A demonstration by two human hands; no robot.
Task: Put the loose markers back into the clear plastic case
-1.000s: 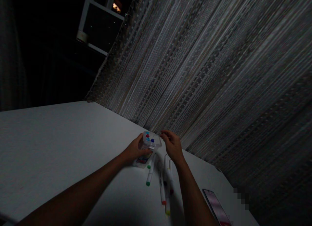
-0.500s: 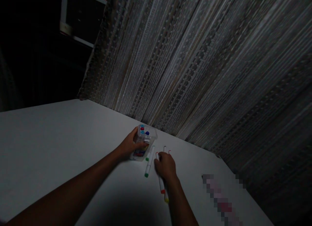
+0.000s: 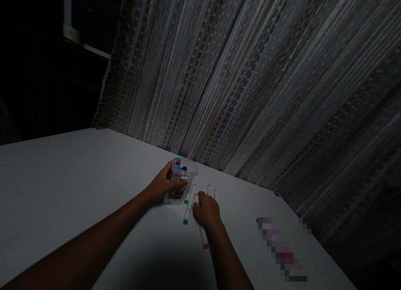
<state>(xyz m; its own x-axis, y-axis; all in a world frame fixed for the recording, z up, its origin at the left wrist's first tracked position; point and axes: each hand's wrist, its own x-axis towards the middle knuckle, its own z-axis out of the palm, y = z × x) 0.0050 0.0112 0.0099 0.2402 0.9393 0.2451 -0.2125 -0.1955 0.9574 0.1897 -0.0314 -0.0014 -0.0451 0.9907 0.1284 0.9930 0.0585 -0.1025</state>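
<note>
My left hand (image 3: 161, 185) is wrapped around a clear plastic marker case (image 3: 191, 168) that stands on the white table. Red, blue and light-blue marker ends show in its top, and a printed label shows on its side. My right hand (image 3: 207, 210) is curled low over the loose markers, closed on a marker that it mostly hides. A white marker with an orange-red end (image 3: 203, 238) lies partly under that hand. Between the hands lie a green-ended marker (image 3: 188, 210) and a shorter-looking bright green one (image 3: 186, 201). Two more white marker tips (image 3: 209, 190) stick out beyond my right knuckles.
A pixelated pinkish object (image 3: 277, 244) lies on the white table (image 3: 78, 169) to the right. A striped, hanging curtain (image 3: 219, 85) runs along the table's far edge. The room at the left is dark, with a pale-framed panel (image 3: 67, 14) in it.
The yellow marker end seen below my right hand is out of sight now. My right hand has shifted slightly; my left hand keeps its hold on the case. The whole view has moved a little.
</note>
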